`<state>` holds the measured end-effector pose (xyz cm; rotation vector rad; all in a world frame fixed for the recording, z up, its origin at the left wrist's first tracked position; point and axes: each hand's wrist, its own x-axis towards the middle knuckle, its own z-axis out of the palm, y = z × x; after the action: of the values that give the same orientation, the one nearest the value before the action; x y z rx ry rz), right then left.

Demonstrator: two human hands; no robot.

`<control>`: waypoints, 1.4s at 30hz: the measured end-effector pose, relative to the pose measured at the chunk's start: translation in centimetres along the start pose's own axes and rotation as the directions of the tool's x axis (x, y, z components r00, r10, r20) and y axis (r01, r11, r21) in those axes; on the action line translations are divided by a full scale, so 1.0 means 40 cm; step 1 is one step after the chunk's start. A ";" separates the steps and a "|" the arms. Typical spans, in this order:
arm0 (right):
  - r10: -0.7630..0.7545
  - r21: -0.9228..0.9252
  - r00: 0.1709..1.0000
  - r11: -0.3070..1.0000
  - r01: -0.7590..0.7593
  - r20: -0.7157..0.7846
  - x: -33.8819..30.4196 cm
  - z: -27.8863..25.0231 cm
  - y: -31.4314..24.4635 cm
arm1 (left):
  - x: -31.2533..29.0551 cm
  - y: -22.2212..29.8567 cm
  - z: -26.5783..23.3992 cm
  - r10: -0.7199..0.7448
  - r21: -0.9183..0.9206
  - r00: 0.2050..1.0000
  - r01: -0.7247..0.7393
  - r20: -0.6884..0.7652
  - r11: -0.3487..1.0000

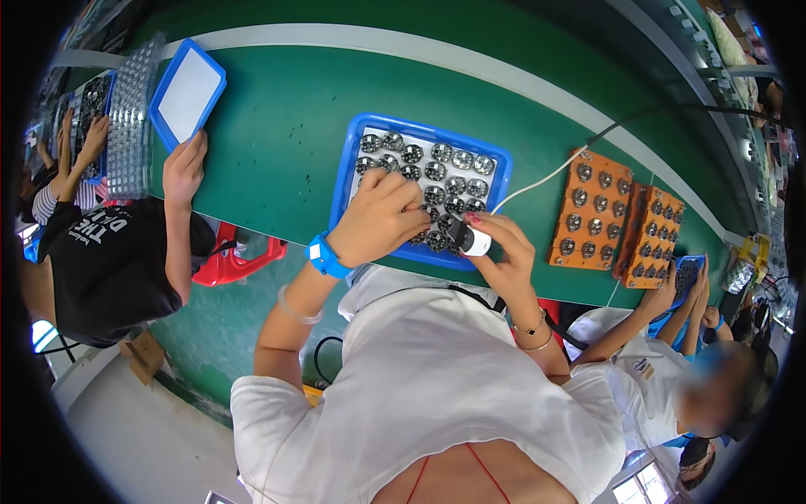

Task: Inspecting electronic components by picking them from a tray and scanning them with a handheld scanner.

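A shallow blue tray (430,126) with a white bottom stands in front of me on the green table, holding rows of small round black-and-silver parts (435,171). My left hand (379,217) reaches over the tray's left half with its fingers bent and drawn together; whatever they pinch is hidden beneath them. At the tray's near right corner, my right hand (508,252) grips a small black-and-white handheld device (475,240) between thumb and fingers. The device's dark end points toward the parts, close to the left fingertips. A white cable (537,182) runs up and right from beside this hand.
Two orange fixtures with round parts, one flat (578,225) and one beside it (645,244), sit to the right. At left, a co-worker's hand (185,168) touches another blue tray (186,92), near stacked clear plastic trays (134,126). Another person's hands are beyond the fixtures.
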<state>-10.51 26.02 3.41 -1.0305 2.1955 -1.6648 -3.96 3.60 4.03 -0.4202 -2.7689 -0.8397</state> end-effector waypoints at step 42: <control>0.090 0.158 0.996 0.983 -0.091 0.016 -0.053 0.024 -0.004 | -0.077 0.046 0.000 -0.043 -0.069 0.995 0.037 -0.091 0.997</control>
<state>-8.37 26.57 2.71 -0.8820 2.0329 -1.7572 -0.45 4.44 4.10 -0.3298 -2.6786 -0.9389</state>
